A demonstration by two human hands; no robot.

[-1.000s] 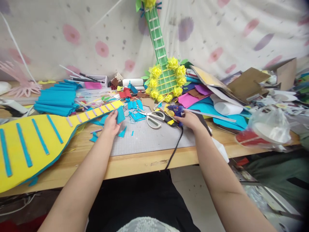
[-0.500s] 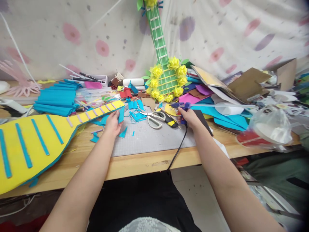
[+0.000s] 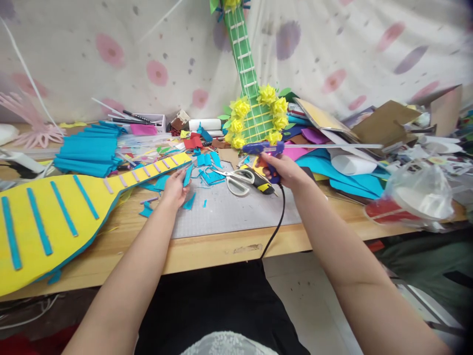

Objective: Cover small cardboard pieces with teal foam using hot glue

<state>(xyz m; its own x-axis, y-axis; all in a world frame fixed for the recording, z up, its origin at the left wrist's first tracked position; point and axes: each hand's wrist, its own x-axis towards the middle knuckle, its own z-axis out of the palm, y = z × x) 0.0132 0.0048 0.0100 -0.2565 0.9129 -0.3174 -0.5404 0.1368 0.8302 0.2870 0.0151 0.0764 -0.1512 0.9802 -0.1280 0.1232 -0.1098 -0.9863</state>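
"Where's the blue paper piece (image 3: 188, 174)?"
"Pinched in the left hand (image 3: 176, 189), jutting past the fingertips, beside the yellow guitar cutout's (image 3: 50, 212) neck."
"And the hot-glue gun (image 3: 263, 148)?"
"Right hand (image 3: 285, 170): fingers wrapped around its grip, nozzle pointing left beyond them, glue stick (image 3: 332, 146) poking out behind."

No lettering, number, brand or sign can be read.

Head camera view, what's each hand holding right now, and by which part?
The left hand pinches a small blue piece by its near end; the right hand grips a blue glue gun by its handle.
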